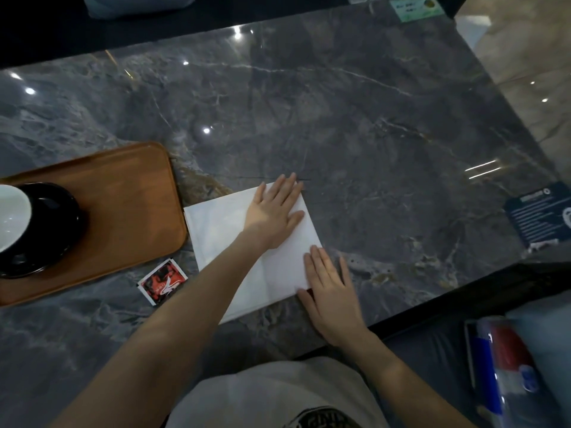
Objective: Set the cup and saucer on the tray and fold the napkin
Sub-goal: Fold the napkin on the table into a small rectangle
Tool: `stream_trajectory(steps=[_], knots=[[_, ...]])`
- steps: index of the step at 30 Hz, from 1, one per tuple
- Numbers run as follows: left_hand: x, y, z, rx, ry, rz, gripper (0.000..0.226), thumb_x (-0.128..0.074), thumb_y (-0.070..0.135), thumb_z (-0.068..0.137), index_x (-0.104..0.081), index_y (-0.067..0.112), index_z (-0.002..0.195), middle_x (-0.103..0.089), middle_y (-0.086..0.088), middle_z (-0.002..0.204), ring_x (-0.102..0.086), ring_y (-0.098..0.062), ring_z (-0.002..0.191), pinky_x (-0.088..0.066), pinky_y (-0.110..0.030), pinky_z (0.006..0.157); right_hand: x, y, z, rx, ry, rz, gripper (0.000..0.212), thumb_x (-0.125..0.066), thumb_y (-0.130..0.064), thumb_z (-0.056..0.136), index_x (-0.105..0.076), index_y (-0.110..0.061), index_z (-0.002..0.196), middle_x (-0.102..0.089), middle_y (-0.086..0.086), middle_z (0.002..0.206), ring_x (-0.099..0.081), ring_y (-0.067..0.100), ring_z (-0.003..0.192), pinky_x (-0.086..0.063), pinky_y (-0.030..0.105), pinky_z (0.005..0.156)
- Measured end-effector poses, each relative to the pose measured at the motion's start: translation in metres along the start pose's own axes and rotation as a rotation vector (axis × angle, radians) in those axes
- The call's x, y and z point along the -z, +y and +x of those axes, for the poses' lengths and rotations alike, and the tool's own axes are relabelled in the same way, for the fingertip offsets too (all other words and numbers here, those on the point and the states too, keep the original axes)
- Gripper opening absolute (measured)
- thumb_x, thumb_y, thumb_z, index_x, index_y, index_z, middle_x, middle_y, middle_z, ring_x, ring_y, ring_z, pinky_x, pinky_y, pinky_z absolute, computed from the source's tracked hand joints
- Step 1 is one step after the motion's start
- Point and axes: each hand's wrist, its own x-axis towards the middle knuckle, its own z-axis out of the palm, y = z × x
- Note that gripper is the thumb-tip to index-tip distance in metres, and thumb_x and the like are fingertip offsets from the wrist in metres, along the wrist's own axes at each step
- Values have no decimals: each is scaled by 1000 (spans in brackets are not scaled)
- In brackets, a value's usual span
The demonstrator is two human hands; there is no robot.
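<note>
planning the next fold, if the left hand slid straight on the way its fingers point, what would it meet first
The left hand lies flat on the napkin, fingers pointing up and right. Just past the napkin's far edge there is only bare marble table; the way looks free as far as the picture shows.

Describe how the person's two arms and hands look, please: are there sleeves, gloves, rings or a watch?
Both forearms are bare up to the frame edge, so no sleeves show. The left hand and the right hand wear no gloves. No ring, watch or bracelet is visible on the fingers or wrists. The nails look short and unpainted, as far as the picture shows. Below the arms, a light grey garment covers the body.
</note>
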Motion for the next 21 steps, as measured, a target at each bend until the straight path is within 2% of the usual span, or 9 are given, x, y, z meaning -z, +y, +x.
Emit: stream_trajectory(steps=[3, 5, 6, 8, 10, 12, 14, 17, 21], knots=[[3, 6, -2, 81, 23, -25, 56, -11, 40, 98, 5, 17, 146, 10, -1, 157, 13, -17, 143, 7, -42, 115, 15, 4, 1, -3, 181, 148, 49, -23, -37, 98, -61, -12, 116, -64, 7, 123, -58, 21, 116, -24, 37, 103], [-1, 11, -14, 144, 112, -87, 57, -14, 38, 98, -1, 12, 147, 5, -4, 157, 10, -18, 144, 6, -42, 115, 26, 4, 11, -12, 281, 294, 45, -28, -34, 97, -66, -10, 102, -71, 8, 103, -66, 24, 96, -35, 30, 91], [-6, 13, -23, 147, 154, -126, 57, -15, 37, 98, -3, 11, 147, 3, -5, 157, 8, -19, 144, 4, -43, 116, 29, 3, 17, -14, 295, 306, 43, -31, -33, 97, -66, -9, 103, -71, 8, 102, -65, 25, 95, -39, 29, 90], [-20, 16, -51, 105, 191, -179, 58, -10, 39, 94, -6, 14, 147, 0, -4, 157, 8, -18, 143, 3, -42, 115, 26, 0, 26, -4, 242, 198, 42, -33, -30, 94, -60, -9, 118, -64, 9, 121, -59, 23, 113, -43, 33, 99], [-36, 16, -81, 88, 181, -172, 60, -8, 41, 92, -8, 15, 146, 0, -1, 155, 8, -17, 140, 0, -43, 115, 15, -1, 28, -8, 122, 101, 50, -29, -35, 93, -43, -11, 135, -45, 7, 143, -41, 20, 132, -26, 39, 112], [-50, 10, -103, 116, 180, -108, 59, -14, 41, 92, -16, 16, 146, -8, -2, 154, 0, -19, 141, -10, -46, 115, 5, 2, 22, -14, 49, 37, 57, -27, -42, 94, -28, -12, 143, -32, 5, 150, -30, 19, 138, -9, 41, 113], [-58, 0, -120, 171, 198, -66, 57, -21, 40, 92, -25, 16, 143, -24, -6, 152, -11, -20, 142, -13, -45, 113, 0, 6, 15, -20, 16, -18, 60, -23, -46, 94, -23, -11, 144, -31, 6, 151, -26, 18, 139, -6, 42, 111], [-61, -18, -139, 223, 188, -35, 58, -16, 44, 94, -25, 16, 143, -26, -5, 152, -17, -21, 141, -7, -39, 110, -2, 10, 9, -20, -19, -51, 63, -18, -49, 95, -20, -10, 144, -25, 4, 152, -24, 18, 140, -4, 42, 112], [-57, -26, -147, 223, 180, -17, 60, -13, 45, 95, -33, 11, 140, -34, -8, 148, -30, -27, 137, -15, -42, 110, 1, 13, 10, 2, -31, 46, 67, -12, -55, 91, 0, -19, 146, 3, -7, 152, 4, 6, 141, 16, 33, 112]])
